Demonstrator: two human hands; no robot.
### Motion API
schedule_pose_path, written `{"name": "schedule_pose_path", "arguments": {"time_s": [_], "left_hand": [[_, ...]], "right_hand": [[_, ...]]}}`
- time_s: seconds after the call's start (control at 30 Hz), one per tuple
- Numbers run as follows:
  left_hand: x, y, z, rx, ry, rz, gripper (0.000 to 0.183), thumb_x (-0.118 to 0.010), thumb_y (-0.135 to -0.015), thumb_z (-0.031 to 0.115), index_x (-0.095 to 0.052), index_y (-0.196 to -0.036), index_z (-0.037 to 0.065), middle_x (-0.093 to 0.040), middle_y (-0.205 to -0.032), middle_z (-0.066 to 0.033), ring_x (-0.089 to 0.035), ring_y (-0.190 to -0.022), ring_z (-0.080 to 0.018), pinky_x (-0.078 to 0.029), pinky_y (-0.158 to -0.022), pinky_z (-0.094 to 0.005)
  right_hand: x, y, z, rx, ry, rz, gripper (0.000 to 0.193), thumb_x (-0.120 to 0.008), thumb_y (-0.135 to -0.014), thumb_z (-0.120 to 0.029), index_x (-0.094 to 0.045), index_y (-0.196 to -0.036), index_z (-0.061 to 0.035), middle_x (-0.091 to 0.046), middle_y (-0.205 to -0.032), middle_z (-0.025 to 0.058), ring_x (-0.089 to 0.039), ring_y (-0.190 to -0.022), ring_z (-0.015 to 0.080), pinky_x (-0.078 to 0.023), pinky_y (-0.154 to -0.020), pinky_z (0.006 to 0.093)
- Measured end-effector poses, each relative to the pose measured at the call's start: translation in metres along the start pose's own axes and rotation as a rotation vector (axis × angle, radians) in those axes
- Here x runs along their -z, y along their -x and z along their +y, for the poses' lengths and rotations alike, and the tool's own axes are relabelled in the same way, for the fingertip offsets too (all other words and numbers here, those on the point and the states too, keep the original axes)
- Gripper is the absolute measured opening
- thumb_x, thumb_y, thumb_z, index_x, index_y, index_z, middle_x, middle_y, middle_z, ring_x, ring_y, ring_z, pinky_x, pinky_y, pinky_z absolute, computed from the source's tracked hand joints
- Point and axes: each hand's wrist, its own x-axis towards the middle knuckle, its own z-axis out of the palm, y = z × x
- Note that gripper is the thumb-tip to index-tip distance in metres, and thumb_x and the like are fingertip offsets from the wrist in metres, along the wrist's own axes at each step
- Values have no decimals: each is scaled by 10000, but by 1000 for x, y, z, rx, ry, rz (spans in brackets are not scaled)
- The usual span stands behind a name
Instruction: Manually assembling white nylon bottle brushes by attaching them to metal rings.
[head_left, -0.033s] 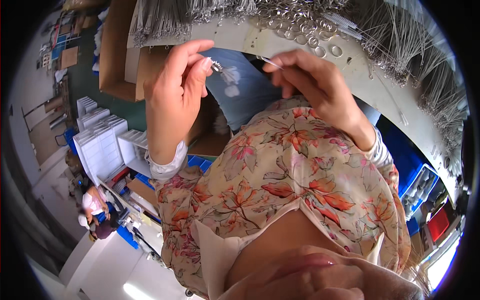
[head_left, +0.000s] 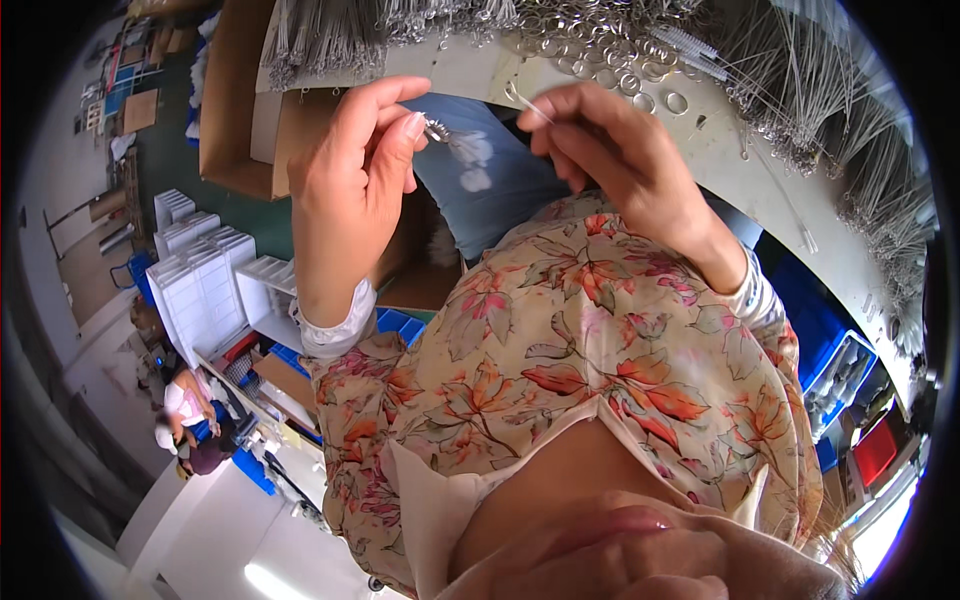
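Above my lap, my left hand [head_left: 355, 190] is closed, thumb and forefinger pinching a small bunch of wire-looped brushes [head_left: 468, 150] at its metal end. Their pale tufted ends hang to the right and are blurred. Across from it, my right hand [head_left: 640, 165] is closed on one thin wire brush [head_left: 530, 103], a small loop at its upper tip; the fingers hide its other end. The two hands are apart. Loose metal split rings [head_left: 605, 75] lie on the worktable [head_left: 480, 75] just beyond them.
Heaps of thin wire brushes [head_left: 325, 45] cover the table's far side, with more wire brushes [head_left: 790, 90] at right. An open cardboard box [head_left: 235, 110] stands at left. White plastic bins [head_left: 200, 285] and seated people [head_left: 195, 420] are farther left. A blue crate [head_left: 840, 375] sits at right.
My right hand has shifted slightly up and left, and its wire brush now tilts more steeply. The bunch in my left hand has swung slightly right and down.
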Motion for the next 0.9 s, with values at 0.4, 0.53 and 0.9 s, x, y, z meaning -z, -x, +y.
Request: {"name": "schedule_pose_path", "arguments": {"time_s": [0.4, 0.53, 0.9], "left_hand": [[-8, -14, -6, 172, 248, -170, 170, -541, -894, 84, -561, -1047, 13, -586, -686, -29, -473, -503, -43, -372, -444, -188], [-3, -21, -18, 249, 435, -324, 178, -539, -900, 98, -564, -1044, -3, -588, -691, -24, -470, -508, -35, -362, -441, -179], [-22, -9, -17, -40, 310, -3, 133, -597, -861, 53, -629, -976, -6, -581, -711, 0, -479, -528, -35, -369, -456, -169]], "right_hand": [[-19, -33, 22, 11, -118, -14, 97, -673, -803, -73, -658, -881, -17, -584, -684, -30, -445, -584, 26, -382, -527, 199], [-11, -31, 8, -172, -290, -90, 123, -668, -823, -114, -660, -905, -23, -656, -789, -4, -537, -706, 7, -424, -610, 156], [-12, -26, 10, -49, -382, -40, 111, -678, -814, -114, -666, -875, -23, -651, -755, -3, -545, -706, 9, -433, -615, 162]]}}
